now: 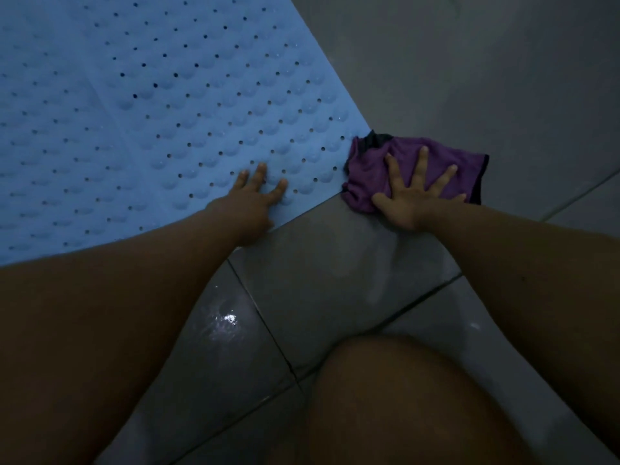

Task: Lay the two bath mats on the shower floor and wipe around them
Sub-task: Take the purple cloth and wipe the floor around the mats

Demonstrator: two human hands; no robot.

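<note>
Your left hand (pixel 252 201) lies flat on the near edge of the blue bath mat (pixel 161 105), fingers loosely spread, gripping nothing. Just off the mat's near right corner, your right hand (pixel 414 193) presses down on a crumpled purple cloth (pixel 372 169) with all fingers splayed wide, palm pinning it to the grey tiled floor (pixel 335 263). The cloth's edge touches the mat's corner. The mat runs out of view at the top and left; a faint seam crosses it, so you cannot tell whether it is one mat or two. Dim light blurs the far floor.
</note>
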